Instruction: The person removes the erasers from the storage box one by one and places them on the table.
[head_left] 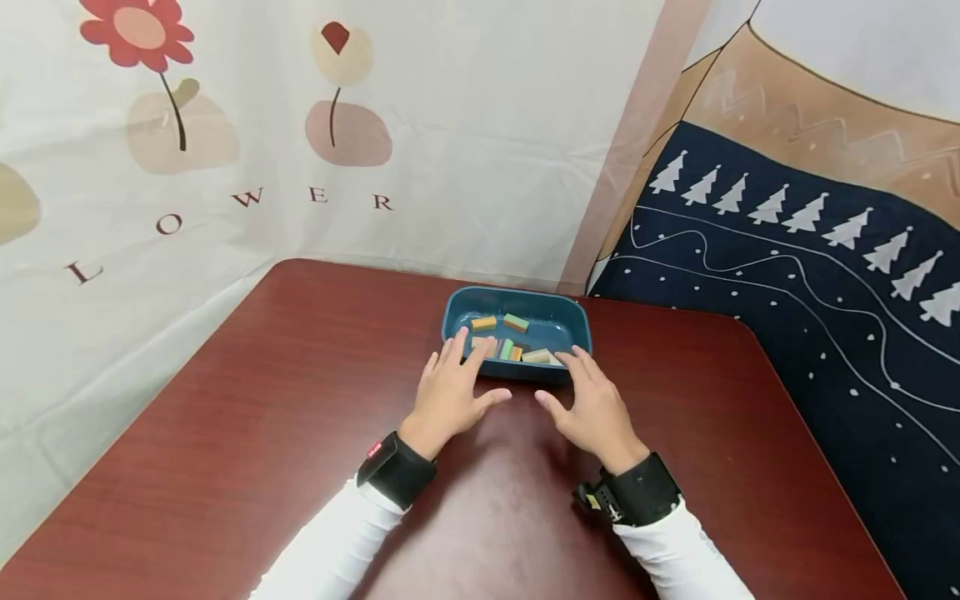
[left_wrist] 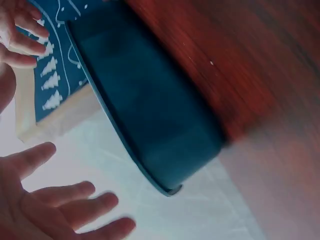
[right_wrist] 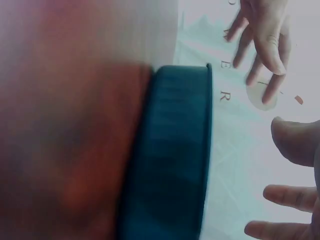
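A dark teal plastic bin [head_left: 517,298] stands on the table toward its far edge. Several small coloured blocks lie inside, among them a yellow-orange block [head_left: 483,323] and a green-topped block [head_left: 516,322]. My left hand [head_left: 450,396] is spread at the bin's near left side, its fingertips overlapping the near rim in the head view. At the near right corner my right hand [head_left: 597,410] has its fingers apart and nothing between them. Both wrist views show the bin's outer wall [left_wrist: 145,95] with the fingers away from it.
The brown wooden table [head_left: 300,400] extends on both sides of the bin. Behind it hangs a white curtain [head_left: 480,167] with flower prints, and at the right a dark blue cloth [head_left: 787,333] with white trees. Each wrist wears a black band [head_left: 397,470].
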